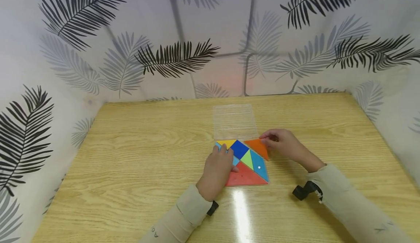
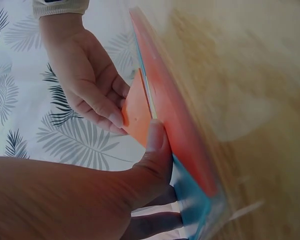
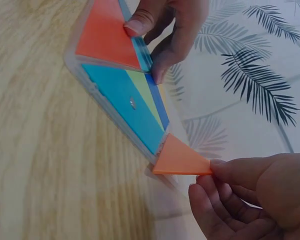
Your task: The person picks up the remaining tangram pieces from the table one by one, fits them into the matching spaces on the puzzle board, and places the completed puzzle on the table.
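A tangram of coloured pieces lies in a clear plastic case. My right hand pinches a corner of an orange triangle between thumb and fingers, and the triangle's other end meets the case's far right edge. My left hand rests over the left side of the tangram, its thumb on the large red triangle and its fingertips near the yellow piece. It partly covers a light blue piece. Between the hands show a dark blue square, a light green triangle and a blue parallelogram.
Behind the tangram, the case's transparent lid lies flat on the wooden table. Leaf-patterned cloth hangs along the table's back and sides. A black wrist camera sits under the right sleeve.
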Demonstrator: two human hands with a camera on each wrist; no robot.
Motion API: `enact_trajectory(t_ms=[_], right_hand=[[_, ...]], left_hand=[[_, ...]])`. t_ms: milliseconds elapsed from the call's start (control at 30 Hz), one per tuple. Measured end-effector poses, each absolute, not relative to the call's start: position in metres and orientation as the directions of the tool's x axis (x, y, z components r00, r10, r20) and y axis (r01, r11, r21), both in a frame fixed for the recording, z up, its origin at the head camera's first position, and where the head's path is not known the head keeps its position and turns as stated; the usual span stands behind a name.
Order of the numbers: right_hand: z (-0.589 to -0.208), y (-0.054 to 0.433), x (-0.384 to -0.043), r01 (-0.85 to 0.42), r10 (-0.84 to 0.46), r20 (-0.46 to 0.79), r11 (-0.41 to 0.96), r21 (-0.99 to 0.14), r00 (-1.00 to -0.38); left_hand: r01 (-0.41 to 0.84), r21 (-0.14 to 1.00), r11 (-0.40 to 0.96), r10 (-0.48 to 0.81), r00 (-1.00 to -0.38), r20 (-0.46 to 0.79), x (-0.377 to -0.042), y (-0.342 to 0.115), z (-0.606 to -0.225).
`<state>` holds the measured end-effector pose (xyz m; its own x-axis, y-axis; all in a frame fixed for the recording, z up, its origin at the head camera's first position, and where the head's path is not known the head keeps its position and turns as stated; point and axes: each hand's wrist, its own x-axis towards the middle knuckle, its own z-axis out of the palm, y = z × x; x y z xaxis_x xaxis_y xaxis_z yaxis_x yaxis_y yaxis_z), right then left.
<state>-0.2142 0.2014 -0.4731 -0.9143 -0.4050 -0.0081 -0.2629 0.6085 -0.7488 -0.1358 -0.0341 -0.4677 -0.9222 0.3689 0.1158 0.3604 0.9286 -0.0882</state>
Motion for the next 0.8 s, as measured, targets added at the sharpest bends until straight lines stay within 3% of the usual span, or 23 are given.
enact_trajectory(t_ms=[667,800], right_hand=[[-0.480,0.180,-0.219,-0.266,-0.345,0.032,0.657,-0.706,-0.938],[-0.478,0.177,-0.218,-0.281,-0.341,0.057,0.655,-0.701,-0.938]], left_hand=[[0.359,-0.075,0.930,0.362,-0.931,0.032,-0.136,-0.033,-0.466],[0.363,-0.087,0.928,0.370,-0.927,0.070,-0.136,-0.034,-0.467]])
